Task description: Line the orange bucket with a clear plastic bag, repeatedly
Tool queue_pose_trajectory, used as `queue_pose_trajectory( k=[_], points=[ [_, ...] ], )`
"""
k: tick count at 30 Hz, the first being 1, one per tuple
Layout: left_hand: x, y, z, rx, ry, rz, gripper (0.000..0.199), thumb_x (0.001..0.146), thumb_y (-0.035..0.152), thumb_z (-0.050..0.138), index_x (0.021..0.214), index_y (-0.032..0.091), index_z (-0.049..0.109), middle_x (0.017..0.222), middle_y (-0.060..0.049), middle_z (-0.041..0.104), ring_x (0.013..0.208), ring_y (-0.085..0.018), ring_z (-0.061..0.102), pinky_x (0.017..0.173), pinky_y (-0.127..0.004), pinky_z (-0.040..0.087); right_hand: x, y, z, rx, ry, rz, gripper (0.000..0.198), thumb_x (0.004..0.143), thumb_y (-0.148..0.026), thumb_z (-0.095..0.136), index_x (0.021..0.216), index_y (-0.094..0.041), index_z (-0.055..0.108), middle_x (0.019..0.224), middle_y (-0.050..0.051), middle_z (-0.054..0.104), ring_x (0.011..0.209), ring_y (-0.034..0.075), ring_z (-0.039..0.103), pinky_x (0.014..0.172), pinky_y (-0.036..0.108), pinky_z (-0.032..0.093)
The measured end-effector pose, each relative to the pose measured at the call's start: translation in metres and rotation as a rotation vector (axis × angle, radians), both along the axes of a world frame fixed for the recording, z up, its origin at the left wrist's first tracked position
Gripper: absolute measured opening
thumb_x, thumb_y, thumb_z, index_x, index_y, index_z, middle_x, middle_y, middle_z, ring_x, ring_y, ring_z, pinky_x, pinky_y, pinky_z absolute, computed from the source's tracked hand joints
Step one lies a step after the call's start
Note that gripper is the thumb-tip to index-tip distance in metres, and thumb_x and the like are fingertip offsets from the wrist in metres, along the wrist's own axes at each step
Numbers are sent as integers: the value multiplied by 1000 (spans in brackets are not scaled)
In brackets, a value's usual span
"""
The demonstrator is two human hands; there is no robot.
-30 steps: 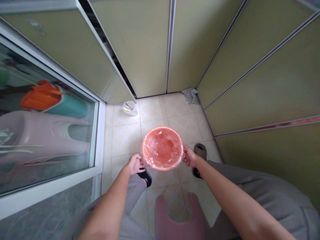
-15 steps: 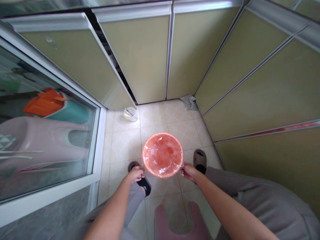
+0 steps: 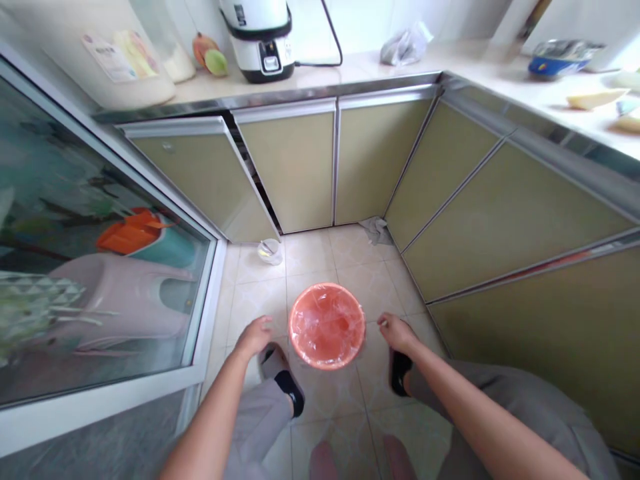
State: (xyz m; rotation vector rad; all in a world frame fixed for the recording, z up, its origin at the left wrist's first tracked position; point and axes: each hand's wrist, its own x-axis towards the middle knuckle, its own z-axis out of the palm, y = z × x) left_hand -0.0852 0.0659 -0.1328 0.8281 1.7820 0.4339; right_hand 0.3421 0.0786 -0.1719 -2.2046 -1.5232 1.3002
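An orange-pink trash bin (image 3: 327, 327) stands on the tiled floor between my feet, its inside covered by a clear plastic bag that folds over the rim. Left of the bin, my left hand (image 3: 255, 335) hangs above my foot with loosely bent fingers, open and apart from the rim. My right hand (image 3: 397, 333) is to the right of the bin, fingers slightly curled and open, with a gap to the rim. Neither hand holds anything that I can see.
A clear plastic bowl (image 3: 270, 251) sits by the ajar cabinet door (image 3: 200, 173). A grey rag (image 3: 376, 230) lies in the corner. Pink stool legs (image 3: 323, 461) show below. A glass door (image 3: 90, 267) borders the left. The counter holds a rice cooker (image 3: 263, 43).
Both hands have moved away from the bin's rim to either side; the right hand was touching the bag's edge before. The view has tilted up, showing the counter.
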Motion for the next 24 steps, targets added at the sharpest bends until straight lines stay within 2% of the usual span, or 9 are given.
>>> queue_pose_trajectory(
  k=[3, 6, 8, 10, 11, 13, 19, 21, 24],
  points=[
    [15, 4, 86, 490, 124, -4, 57, 83, 29, 71, 139, 20, 65, 64, 6, 49, 63, -16, 54, 72, -28, 50, 2, 13, 89, 395, 153, 86, 35, 88, -18, 59, 121, -21, 68, 77, 1, 66, 69, 17, 59, 69, 30, 46],
    [60, -16, 166, 852, 36, -27, 75, 91, 30, 68, 161, 25, 42, 73, 5, 53, 69, -15, 56, 80, -30, 52, -6, -3, 179, 671, 365, 135, 61, 97, -29, 58, 156, -26, 44, 82, 0, 63, 66, 16, 56, 64, 30, 49],
    [95, -32, 205, 1035, -22, -57, 83, 94, 28, 67, 167, 31, 29, 76, 3, 58, 70, -17, 56, 79, -33, 54, -16, -21, 228, 838, 461, 158, 72, 99, -31, 60, 164, -33, 30, 81, -1, 61, 65, 17, 55, 62, 32, 51],
    [124, -39, 228, 1155, -85, -122, 91, 94, 26, 69, 169, 36, 19, 82, 2, 64, 68, -16, 56, 77, -35, 55, -29, -31, 260, 976, 528, 194, 80, 99, -33, 64, 167, -38, 21, 82, 0, 61, 63, 18, 55, 59, 34, 53],
    [135, -36, 231, 1185, -116, -155, 94, 94, 25, 70, 170, 38, 15, 87, 1, 67, 67, -16, 56, 76, -34, 56, -36, -30, 269, 1022, 550, 210, 84, 99, -35, 65, 168, -39, 16, 83, 0, 62, 61, 18, 54, 57, 34, 52],
    [147, -17, 223, 1186, -166, -196, 100, 94, 25, 72, 170, 38, 8, 96, 0, 70, 66, -13, 57, 75, -33, 57, -47, -14, 270, 1043, 562, 239, 91, 99, -37, 66, 169, -38, 8, 88, 2, 65, 58, 16, 52, 54, 33, 50],
    [138, 65, 147, 1068, -160, -169, 102, 92, 26, 73, 170, 31, 9, 110, -4, 73, 69, -9, 60, 79, -28, 58, -56, 69, 200, 892, 411, 265, 88, 101, -33, 60, 171, -32, 6, 102, 3, 71, 58, 12, 48, 56, 28, 48],
    [134, 76, 137, 1061, -165, -167, 104, 90, 26, 75, 170, 31, 9, 114, -5, 73, 70, -9, 61, 79, -28, 57, -58, 76, 188, 878, 396, 259, 92, 99, -30, 60, 171, -31, 3, 103, 4, 72, 59, 13, 49, 57, 28, 49],
    [132, 82, 130, 1052, -172, -157, 104, 90, 26, 75, 170, 31, 9, 120, -7, 72, 72, -9, 62, 78, -27, 56, -61, 73, 184, 873, 398, 274, 95, 98, -32, 62, 171, -31, 2, 108, 5, 73, 60, 13, 50, 57, 28, 49]
  ],
)
